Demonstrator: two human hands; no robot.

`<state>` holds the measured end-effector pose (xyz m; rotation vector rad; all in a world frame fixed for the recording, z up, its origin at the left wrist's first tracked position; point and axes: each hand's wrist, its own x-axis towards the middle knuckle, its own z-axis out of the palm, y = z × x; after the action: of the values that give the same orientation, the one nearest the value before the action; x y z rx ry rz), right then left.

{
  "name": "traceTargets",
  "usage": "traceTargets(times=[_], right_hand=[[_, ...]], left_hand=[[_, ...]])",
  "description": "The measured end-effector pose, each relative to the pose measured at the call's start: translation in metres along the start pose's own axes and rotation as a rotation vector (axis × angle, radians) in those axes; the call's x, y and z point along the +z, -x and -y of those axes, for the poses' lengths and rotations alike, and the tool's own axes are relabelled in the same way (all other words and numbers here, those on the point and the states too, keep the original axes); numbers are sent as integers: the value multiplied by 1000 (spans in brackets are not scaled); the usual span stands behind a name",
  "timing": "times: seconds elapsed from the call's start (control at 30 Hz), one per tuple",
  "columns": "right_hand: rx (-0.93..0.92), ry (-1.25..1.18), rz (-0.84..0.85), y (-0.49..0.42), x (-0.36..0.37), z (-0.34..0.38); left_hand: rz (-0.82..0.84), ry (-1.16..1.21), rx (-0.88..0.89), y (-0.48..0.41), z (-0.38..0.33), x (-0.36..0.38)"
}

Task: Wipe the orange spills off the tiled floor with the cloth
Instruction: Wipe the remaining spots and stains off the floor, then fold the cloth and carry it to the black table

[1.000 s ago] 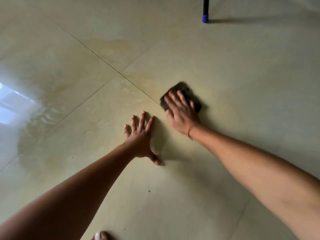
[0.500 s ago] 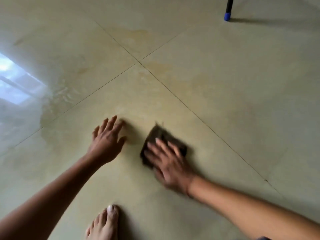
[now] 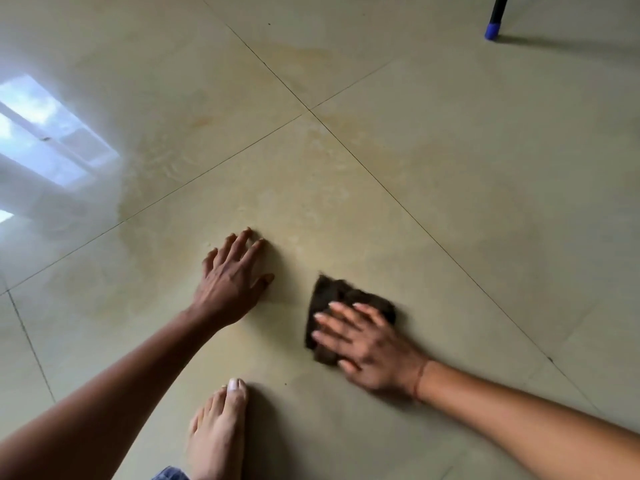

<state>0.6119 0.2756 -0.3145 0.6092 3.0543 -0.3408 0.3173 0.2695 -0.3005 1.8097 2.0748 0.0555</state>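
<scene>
The right hand (image 3: 367, 344), fingers spread flat, has dragged the cloth (image 3: 334, 294) nearer; the left hand (image 3: 232, 282) braces, spread; orange spills (image 3: 152, 174) remain beyond.

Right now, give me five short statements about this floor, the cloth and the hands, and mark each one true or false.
1. The right hand presses flat on the dark cloth. True.
2. The left hand holds a second cloth. False: it holds nothing and rests on the bare floor with fingers spread.
3. A bare foot shows near the bottom edge. True.
4. The cloth covers the spot where the tile joints cross. False: the joints cross farther away, and the cloth lies within one tile.
5. The pole at the top right has a red tip. False: the pole has a blue tip.
</scene>
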Motion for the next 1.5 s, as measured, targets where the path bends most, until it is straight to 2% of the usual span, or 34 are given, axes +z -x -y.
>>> traceTargets(times=[0.07,0.17,0.2,0.27,0.37,0.43,0.5,0.6,0.67,0.8,0.87,0.93,1.0,1.07,1.17,1.27,1.37,1.43,1.5], right_hand=[[164,1,-33,5,-10,-45],[719,-65,-177,-41,-28,-104],[824,-57,-200,-62,-31,-108],[819,-69,-186,-98,-25,-102],[478,-41,-92,-97,-12,-73],[333,-36,-41,-88,-17,-91],[464,-41,-68,-95,-28,-134],[946,-55,-193,-159,-47,-210],[1045,-57,-215,-226,-53,-230],[746,-80,-146,-298,-45,-174],[585,-67,-88,-260,-35,-127],[540,-70,-55,-195,-30,-104],[632,-35,-35,-131,-26,-100],[833,-26,-40,-92,-28,-97],[1074,-115,-139,-62,-27,-59],[1153,-238,-192,-52,-31,4],[1088,-565,-85,-58,-50,58],[1109,-903,20,-68,-75,80],[1203,-1106,85,-71,-119,94]], left_hand=[[-40,-5,13,-7,-1,2],[-80,10,14,-27,-1,2],[-89,19,6,-35,-2,1],[-96,34,-9,-56,-1,-2],[-98,68,-39,-88,3,-10],[-116,41,-29,-101,9,-13],[-142,-30,4,-98,14,-9],[-133,-36,12,-101,21,-4],[-126,-38,5,-106,24,-5],[-112,-19,10,-102,20,-6],[-98,-14,16,-99,20,-10],[-81,-7,10,-101,21,-12],[-57,8,-3,-99,19,-12],[-49,20,-13,-100,16,-13],[8,84,-89,-96,2,-24],[78,146,-121,-71,-39,-38],[163,294,-98,-15,-78,-50],[234,418,-186,21,-88,-62],[298,539,-308,54,-93,-95]])
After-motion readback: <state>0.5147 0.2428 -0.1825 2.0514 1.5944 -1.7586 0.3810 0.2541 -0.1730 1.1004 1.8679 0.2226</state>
